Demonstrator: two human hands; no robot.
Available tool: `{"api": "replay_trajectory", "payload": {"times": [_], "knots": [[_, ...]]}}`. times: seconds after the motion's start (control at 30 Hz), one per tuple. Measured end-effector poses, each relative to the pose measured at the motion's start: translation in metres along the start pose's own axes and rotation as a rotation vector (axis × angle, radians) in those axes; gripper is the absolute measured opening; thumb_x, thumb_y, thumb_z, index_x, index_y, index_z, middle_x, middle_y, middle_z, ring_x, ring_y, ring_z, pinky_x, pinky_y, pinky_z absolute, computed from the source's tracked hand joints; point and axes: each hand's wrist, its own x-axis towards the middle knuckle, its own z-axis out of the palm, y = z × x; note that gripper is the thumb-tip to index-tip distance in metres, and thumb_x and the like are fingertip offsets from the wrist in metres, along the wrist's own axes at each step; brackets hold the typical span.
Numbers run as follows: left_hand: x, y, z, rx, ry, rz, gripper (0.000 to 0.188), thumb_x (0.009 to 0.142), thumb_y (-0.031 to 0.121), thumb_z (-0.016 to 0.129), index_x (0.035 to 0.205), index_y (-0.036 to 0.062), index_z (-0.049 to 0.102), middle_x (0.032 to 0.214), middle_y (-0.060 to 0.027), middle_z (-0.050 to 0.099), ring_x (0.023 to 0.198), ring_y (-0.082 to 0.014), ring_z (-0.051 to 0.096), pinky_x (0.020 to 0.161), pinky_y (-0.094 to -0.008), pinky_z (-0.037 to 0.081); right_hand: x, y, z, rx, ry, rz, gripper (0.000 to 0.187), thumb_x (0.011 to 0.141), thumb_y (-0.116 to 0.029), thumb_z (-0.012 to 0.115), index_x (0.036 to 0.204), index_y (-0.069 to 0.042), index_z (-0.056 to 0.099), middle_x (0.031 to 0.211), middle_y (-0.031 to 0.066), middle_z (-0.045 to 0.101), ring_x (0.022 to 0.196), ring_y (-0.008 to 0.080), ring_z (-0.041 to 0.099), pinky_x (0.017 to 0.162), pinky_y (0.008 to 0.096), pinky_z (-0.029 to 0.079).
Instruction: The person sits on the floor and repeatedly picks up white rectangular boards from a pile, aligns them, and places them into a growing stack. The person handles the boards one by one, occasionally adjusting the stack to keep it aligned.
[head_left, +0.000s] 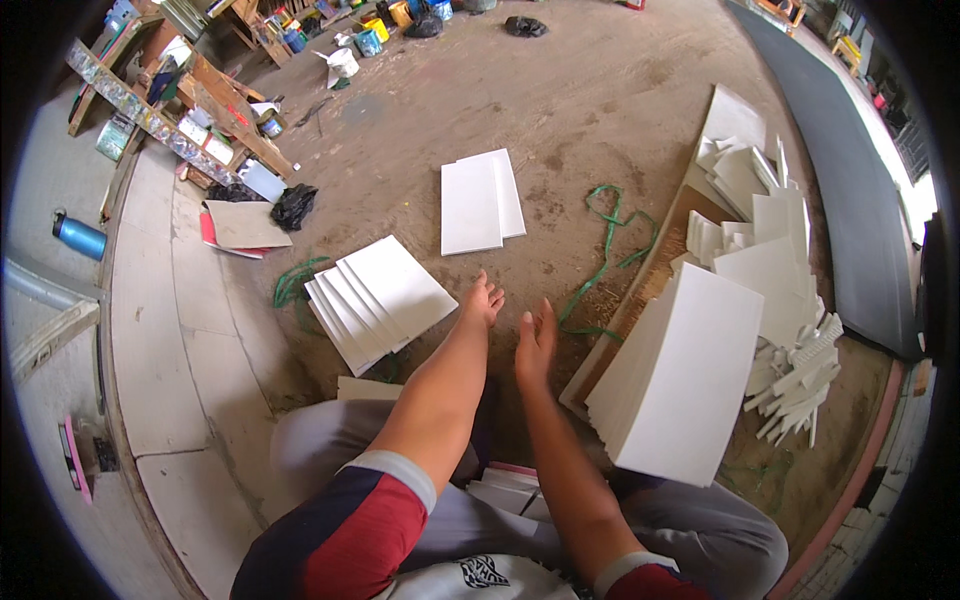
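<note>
On the left, a blue cylindrical bottle with a dark cap (pixel 80 235) lies beyond a thin pink object (pixel 76 462). Farther off stands a paint-splattered wooden frame (pixel 150 114), with a crumpled black plastic bag (pixel 294 207) near it. Far off sit a blue bucket (pixel 368 43) and a white container (pixel 343 64). A long dark-grey strip (pixel 830 180) runs along the right.

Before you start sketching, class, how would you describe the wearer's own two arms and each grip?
The left grip and right grip are bare, five-fingered hands; no glove, watch or cable shows. Both arms wear short sleeves. The left sleeve has navy and red panels and a light grey cuff. The right sleeve shows red with a matching cuff.
</note>
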Motion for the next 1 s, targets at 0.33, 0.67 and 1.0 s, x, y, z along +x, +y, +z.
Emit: {"api": "replay_trajectory", "payload": {"times": [0.33,0.67,1.0], "knots": [[0.144,0.049,0.054,-0.36,0.179,0.055,0.047,0.101,0.037,0.07,0.132,0.0053,0.056,0.13,-0.0095,0.061,0.084,-0.0234,0.067,0.076,-0.0382,0.058,0.047,0.043,-0.004,-0.19,-0.061,0.243,0.057,0.106,-0.026,0.058,0.154,0.0,0.042,0.154,0.0246,0.046,0.139,0.0367,0.049,0.115,0.0476,0.04],[0.106,0.052,0.026,-0.128,-0.022,0.169,0.043,0.098,0.027,0.069,0.135,0.0108,0.053,0.125,-0.0099,0.053,0.098,-0.0304,0.06,0.101,-0.0497,0.053,0.043,0.054,-0.03,-0.218,-0.059,0.14,0.054,0.105,-0.031,0.06,0.148,0.0,0.051,0.146,0.0238,0.056,0.134,0.0377,0.055,0.112,0.0468,0.043],[0.038,0.067,-0.03,-0.088,-0.085,0.081,0.092,0.1,0.042,0.066,0.166,0.0092,0.011,0.161,-0.0225,0.033,0.139,-0.0454,0.047,0.117,-0.0537,0.041,-0.003,0.012,-0.042,-0.319,-0.282,0.095,0.054,0.104,-0.033,0.06,0.148,-0.001,0.052,0.145,0.0249,0.056,0.133,0.04,0.055,0.109,0.0487,0.045]]}}
